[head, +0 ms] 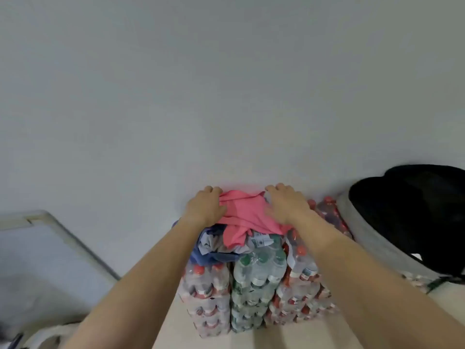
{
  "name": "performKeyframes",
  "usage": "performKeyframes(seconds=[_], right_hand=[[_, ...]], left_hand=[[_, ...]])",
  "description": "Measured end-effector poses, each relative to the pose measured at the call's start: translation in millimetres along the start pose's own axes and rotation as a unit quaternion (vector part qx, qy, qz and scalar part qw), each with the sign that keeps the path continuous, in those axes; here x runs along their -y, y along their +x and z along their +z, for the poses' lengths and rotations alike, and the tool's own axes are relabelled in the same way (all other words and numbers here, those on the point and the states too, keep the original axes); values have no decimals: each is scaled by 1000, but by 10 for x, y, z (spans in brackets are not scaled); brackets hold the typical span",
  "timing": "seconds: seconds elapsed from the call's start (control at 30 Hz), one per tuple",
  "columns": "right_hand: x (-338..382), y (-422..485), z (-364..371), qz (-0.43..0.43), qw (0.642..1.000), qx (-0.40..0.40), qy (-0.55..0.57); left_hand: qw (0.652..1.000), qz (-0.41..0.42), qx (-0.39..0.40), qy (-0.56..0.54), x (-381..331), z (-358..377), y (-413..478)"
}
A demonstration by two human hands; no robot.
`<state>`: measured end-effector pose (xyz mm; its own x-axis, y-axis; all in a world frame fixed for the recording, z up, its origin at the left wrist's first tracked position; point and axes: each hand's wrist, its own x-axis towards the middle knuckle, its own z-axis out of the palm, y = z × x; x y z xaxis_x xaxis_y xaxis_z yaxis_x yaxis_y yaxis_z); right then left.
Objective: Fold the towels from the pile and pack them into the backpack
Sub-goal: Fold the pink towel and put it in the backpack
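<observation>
Far left there's a pale framed panel (47, 250) leaning low against the wall, flat and smooth with rounded corners; can't tell what it actually is.

Moving right, the left hand (205, 206) is palm down on the left edge of the pink towel (241, 217), fingers curled over and bunching the cloth, so it looks like it's got a grip on it; the towel itself is a soft matte salmon-pink fabric, crumpled and creased, with one flap hanging down toward the near side; it's on top of the pile (214, 245), which is a loose heap of blue and grey-ish cloth, all rumpled.

The whole pile sits on stacked packs of water bottles (254, 285), shiny shrink-wrapped plastic; red caps on the left and right stacks, green caps in the middle one; the stack is right up against the plain grey wall (226, 84).

The right hand (286, 205) rests on the right edge of the same towel, fingers bent down over the far side, pressing or pinching the fabric; how tight, I can't really tell.

Far right, the backpack (412, 212) is black with a light grey side, soft and rounded, well apart from the towel.
</observation>
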<state>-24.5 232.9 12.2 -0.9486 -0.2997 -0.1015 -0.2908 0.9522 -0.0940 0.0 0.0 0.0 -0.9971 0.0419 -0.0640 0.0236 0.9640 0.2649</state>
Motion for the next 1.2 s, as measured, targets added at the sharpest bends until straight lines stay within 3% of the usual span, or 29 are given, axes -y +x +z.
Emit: performKeyframes(seconds=[0.33, 0.57, 0.7, 0.87, 1.2], right_hand=[[146, 1145, 563, -66, 994, 66, 52], [32, 1350, 810, -124, 977, 19, 173], [-87, 1298, 645, -177, 954, 7, 243], [-255, 1224, 297, -224, 922, 41, 312], [-510, 1149, 421, -200, 955, 24, 217]], left_hand=[[994, -68, 37, -72, 145, 562, 598], [984, -134, -27, -116, 45, 716, 679], [986, -105, -122, -44, -103, 657, 734], [992, -42, -101, -54, -171, 424, 787], [974, -6, -188, -125, 15, -245, 726]])
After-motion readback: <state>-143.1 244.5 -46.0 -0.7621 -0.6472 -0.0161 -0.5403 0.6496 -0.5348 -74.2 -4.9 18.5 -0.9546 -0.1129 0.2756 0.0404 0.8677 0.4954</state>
